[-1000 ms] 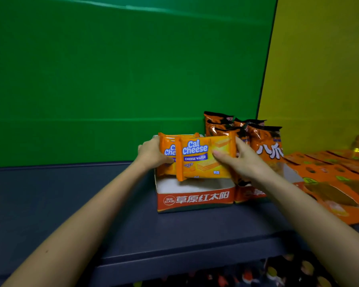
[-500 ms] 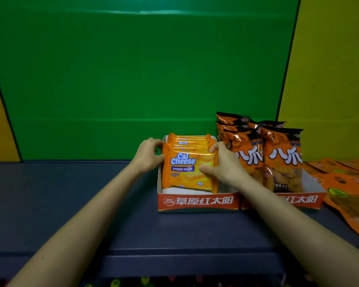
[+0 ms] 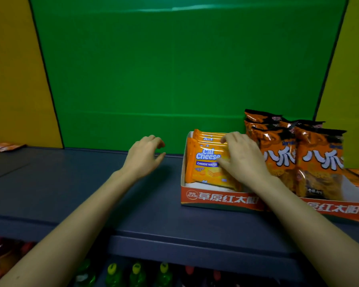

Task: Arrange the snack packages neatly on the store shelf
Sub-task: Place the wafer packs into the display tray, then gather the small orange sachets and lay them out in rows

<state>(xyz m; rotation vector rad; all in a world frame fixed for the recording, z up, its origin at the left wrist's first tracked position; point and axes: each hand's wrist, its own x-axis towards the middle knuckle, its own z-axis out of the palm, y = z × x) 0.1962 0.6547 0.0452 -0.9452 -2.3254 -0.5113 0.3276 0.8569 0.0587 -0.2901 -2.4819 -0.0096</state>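
Looking down at a dark blue store shelf [image 3: 91, 183], we see our two bare forearms reaching forward. Just right of our right hand [image 3: 239, 160], tall orange snack bags [image 3: 319, 160] with bold white characters stand upright in rows inside a red-fronted cardboard tray [image 3: 336, 210], crowding that side. Beneath our forearms, a lower level holds blurred bottles [image 3: 137, 272] with yellow and red caps. Far to the left of our left hand [image 3: 142, 157], a flat orange packet [image 3: 2, 146] lies on the shelf. Beyond both hands rises a green back panel [image 3: 174, 69].

Under our right hand, orange-yellow wafer packs [image 3: 207, 137] stand one behind another in a white tray [image 3: 216, 198] with a red front. The front wafer pack [image 3: 203, 162] reads "Cal Cheese" in white and blue. Our right hand covers its right half, fingers curled over the top edge, gripping it. Our left hand hovers over bare shelf, left of the tray, fingers loosely curled, holding nothing.
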